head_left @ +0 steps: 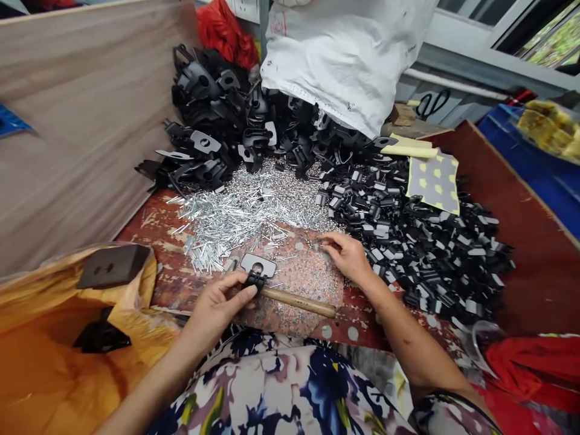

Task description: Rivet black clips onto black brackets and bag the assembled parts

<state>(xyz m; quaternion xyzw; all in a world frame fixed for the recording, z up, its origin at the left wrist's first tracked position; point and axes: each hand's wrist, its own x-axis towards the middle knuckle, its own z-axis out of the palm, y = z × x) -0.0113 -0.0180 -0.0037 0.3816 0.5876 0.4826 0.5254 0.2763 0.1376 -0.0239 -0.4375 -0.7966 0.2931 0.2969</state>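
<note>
My left hand grips a black plastic clip with a flat grey plate that has a round hole, holding it over the table front. A wooden tool handle extends rightward from beneath the clip; its far end is hidden by the hand. My right hand has thumb and forefinger pinched together at the near edge of a heap of tiny shiny metal pieces. Whatever sits between those fingertips is too small to make out. Thin silver pins lie in a pile left of that hand.
Large black plastic parts are heaped at the back left, below a white sack. Small black pieces cover the right side, with a yellow-grey sheet on them. An orange bag stands front left. Wooden boards wall the left.
</note>
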